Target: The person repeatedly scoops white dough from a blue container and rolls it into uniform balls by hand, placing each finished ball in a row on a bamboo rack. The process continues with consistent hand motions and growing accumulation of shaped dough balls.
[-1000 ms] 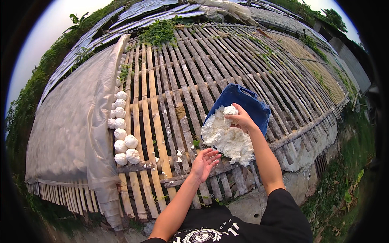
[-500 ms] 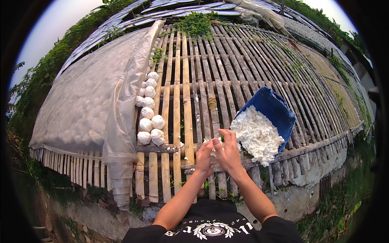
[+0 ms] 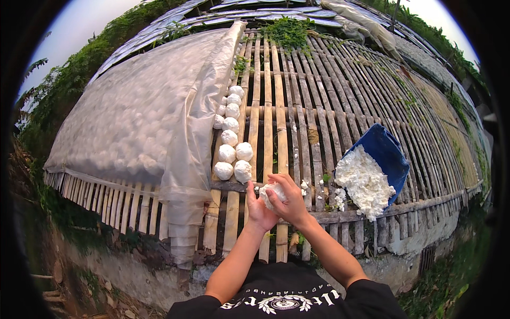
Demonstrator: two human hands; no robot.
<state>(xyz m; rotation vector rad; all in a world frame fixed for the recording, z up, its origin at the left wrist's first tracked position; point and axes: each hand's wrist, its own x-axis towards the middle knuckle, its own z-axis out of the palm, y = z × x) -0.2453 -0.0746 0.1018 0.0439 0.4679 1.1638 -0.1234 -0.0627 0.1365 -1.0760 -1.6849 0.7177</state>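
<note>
My left hand [image 3: 257, 206] and my right hand [image 3: 287, 198] are cupped together around a white lump of soft paste [image 3: 271, 192], above the near edge of a bamboo slat rack [image 3: 297, 111]. A tilted blue tub [image 3: 385, 154] lies to the right, with a heap of the same white crumbly paste [image 3: 363, 182] spilling toward its front. Just left of my hands, several white balls [image 3: 234, 154] sit in a double row along the slats.
A clear plastic sheet [image 3: 143, 111] covers more white balls on the rack's left part. Green weeds [image 3: 289, 29] grow through the far slats. A concrete base [image 3: 404, 239] and ground lie below the rack's front edge.
My right hand took a lump from the tub and brought it left to my left hand. Both hands now press it together. The view swung left toward the ball row.
</note>
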